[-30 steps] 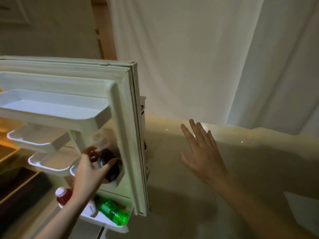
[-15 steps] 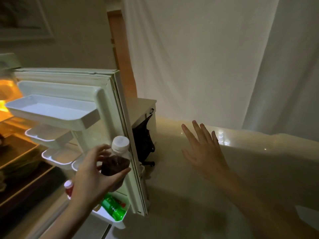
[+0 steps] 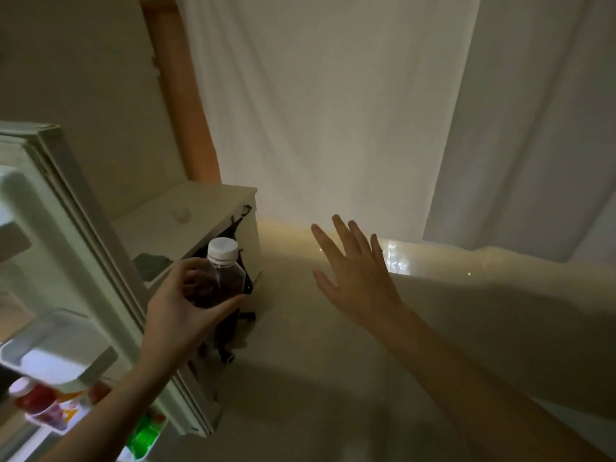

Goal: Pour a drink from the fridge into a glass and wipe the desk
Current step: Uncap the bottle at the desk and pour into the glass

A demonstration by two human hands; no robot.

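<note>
My left hand (image 3: 180, 311) grips a small clear bottle (image 3: 221, 275) of dark brown drink with a white cap. It holds the bottle upright, just right of the open fridge door (image 3: 83, 261) and clear of its shelves. My right hand (image 3: 356, 278) hovers to the right with fingers spread and nothing in it. A white desk (image 3: 200, 208) stands behind the bottle, with a small white object on top. No glass is in view.
A red-labelled bottle (image 3: 36, 401) and a green bottle (image 3: 143, 435) sit in the door's bottom shelf. A black bag (image 3: 248, 281) hangs at the desk's side above chair wheels (image 3: 228, 358). White curtains (image 3: 333, 111) hang behind, over pale floor.
My left hand has lifted the dark bottle out of the door shelf and carried it up and right past the door's edge. The view has swung right. My right hand stays open.
</note>
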